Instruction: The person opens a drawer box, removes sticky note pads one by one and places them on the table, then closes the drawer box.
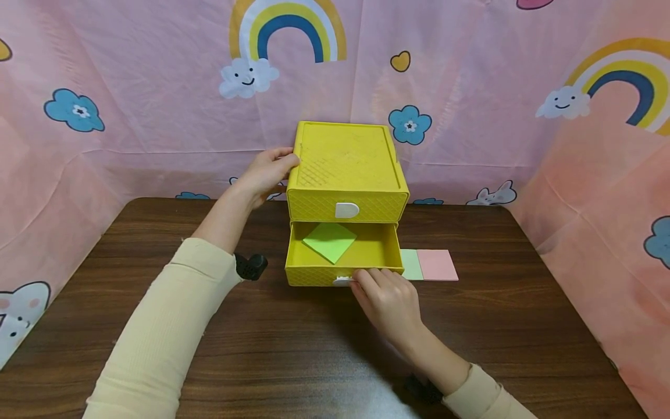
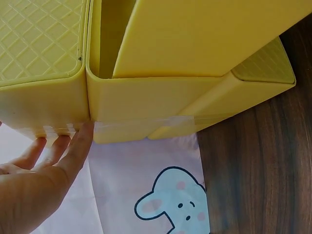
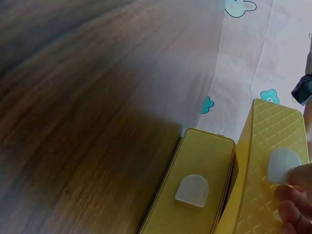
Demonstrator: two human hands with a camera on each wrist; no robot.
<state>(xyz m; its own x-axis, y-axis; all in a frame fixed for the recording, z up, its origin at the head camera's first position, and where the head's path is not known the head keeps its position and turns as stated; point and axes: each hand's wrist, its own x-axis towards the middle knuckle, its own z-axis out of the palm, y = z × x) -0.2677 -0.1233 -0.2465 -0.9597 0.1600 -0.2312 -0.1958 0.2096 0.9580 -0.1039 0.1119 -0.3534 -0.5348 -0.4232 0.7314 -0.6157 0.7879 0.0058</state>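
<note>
A yellow drawer unit (image 1: 345,157) stands on the table, its middle drawer (image 1: 374,244) pulled out. A light green square note (image 1: 328,241) lies in that drawer, turned like a diamond. With curled fingers, my right hand (image 1: 389,302) grips the white tab (image 3: 282,165) on the drawer's front. My left hand (image 1: 267,174) is at the unit's upper left side; its extended fingers touch the side wall in the left wrist view. The top drawer (image 1: 316,205) is closed, and below the pulled-out one the right wrist view shows a closed lower drawer (image 3: 202,151).
Flat on the wooden table (image 1: 251,349), right of the unit, lie a mint green square (image 1: 412,265) and a pink square (image 1: 438,265) side by side. A pink patterned cloth (image 1: 167,116) hangs behind the unit and along both sides.
</note>
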